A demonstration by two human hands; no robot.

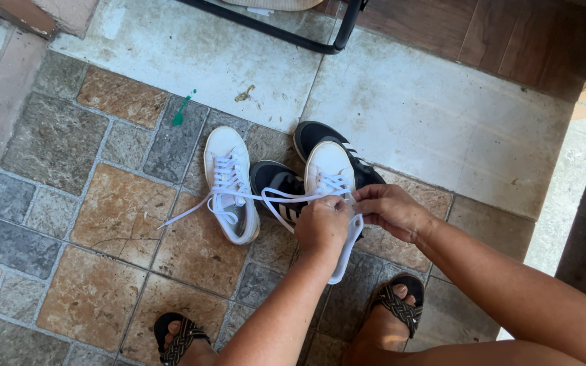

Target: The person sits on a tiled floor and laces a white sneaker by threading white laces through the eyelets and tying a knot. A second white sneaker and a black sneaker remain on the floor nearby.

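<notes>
Both sets of fingers meet over the lacing of a white sneaker (330, 177). The left hand (322, 224) is clenched around the white lace (239, 196); the right hand (391, 209) pinches at the eyelets, apparently grasping lace too, though its fingertips are hidden. Loose lace trails leftward from the fingers across a second white sneaker (228, 183). Black sneakers (276, 183) lie beneath, on the stone floor (103, 203).

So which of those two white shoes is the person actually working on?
The right-hand white shoe, lying over the black shoes. Both hands, left and right, grip its laces; the other white shoe sits untouched on the tiles.
</notes>
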